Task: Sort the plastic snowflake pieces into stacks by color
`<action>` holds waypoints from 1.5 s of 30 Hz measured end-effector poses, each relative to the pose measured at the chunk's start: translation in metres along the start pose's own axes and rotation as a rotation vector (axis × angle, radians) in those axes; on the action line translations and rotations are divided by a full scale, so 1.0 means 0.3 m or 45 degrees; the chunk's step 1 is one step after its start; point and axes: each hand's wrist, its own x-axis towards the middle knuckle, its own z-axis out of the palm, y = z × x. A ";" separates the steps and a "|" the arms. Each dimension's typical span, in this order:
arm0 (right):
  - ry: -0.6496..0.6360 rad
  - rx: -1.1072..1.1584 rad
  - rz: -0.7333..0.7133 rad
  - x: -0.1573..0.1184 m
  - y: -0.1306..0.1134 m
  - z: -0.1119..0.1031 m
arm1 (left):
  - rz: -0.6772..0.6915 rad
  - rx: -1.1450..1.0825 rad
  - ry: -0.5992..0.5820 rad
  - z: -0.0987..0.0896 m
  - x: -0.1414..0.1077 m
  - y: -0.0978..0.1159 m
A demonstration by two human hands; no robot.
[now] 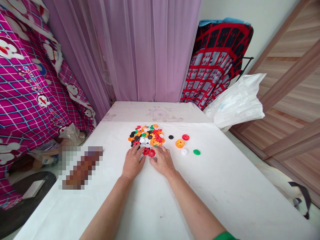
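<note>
Both hands rest at the near edge of a pile of colourful notched discs [144,140] on the white table. My left hand [133,162] lies at the pile's lower left, fingers apart and touching its edge. At the lower right, my right hand [162,160] is spread, its fingertips against the discs. Red discs [151,153] show between the hands. Right of the pile sit a black disc [171,137], a red disc [185,137], orange discs [180,143], a white disc [184,151] and a green disc [196,152]. The fingertips partly cover some discs.
The white table [215,186] extends around the arms. A blurred-out object [83,168] lies near its left edge. Beyond the right edge is a white bag [237,100]. Purple curtains [150,50] hang behind, and pink patterned fabric [32,93] hangs at the left.
</note>
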 end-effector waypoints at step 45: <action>0.254 -0.123 0.761 0.115 0.578 -0.243 | -0.035 -0.110 0.080 0.027 0.009 -0.041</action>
